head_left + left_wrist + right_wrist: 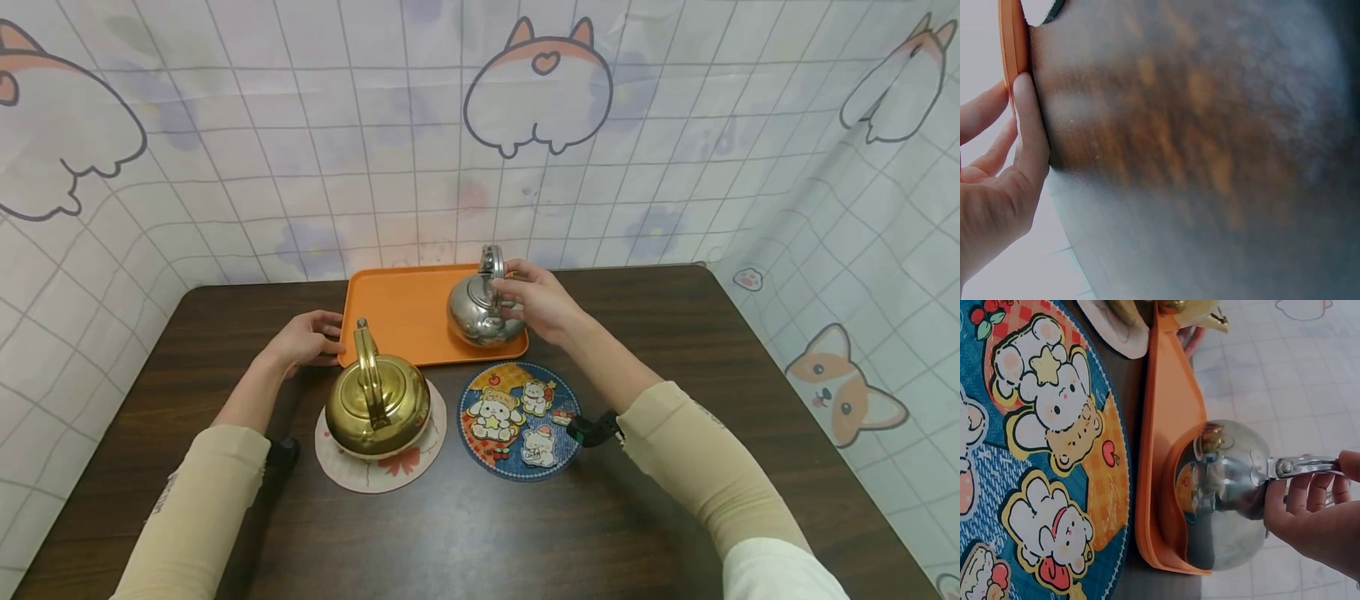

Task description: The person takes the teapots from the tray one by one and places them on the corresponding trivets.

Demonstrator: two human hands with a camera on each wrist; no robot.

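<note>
A silver kettle (480, 312) stands on the right part of an orange tray (397, 308). My right hand (543, 302) has its fingers curled at the kettle's upright handle (1307, 466), gripping it. At the tray's left edge is my left hand (303, 340), its fingers and thumb touching the rim; the left wrist view shows the thumb lying along the orange edge (1014, 44). Closest to that hand, a gold kettle (378, 404) with a raised handle sits on a round pale mat (345, 471) printed with a red bow.
A round blue mat (517, 467) with cartoon animals lies in front of the silver kettle, right of the pale mat. Everything stands on a dark wooden table (465, 542). A checked curtain (405, 192) hangs directly behind the table's back edge and along both sides.
</note>
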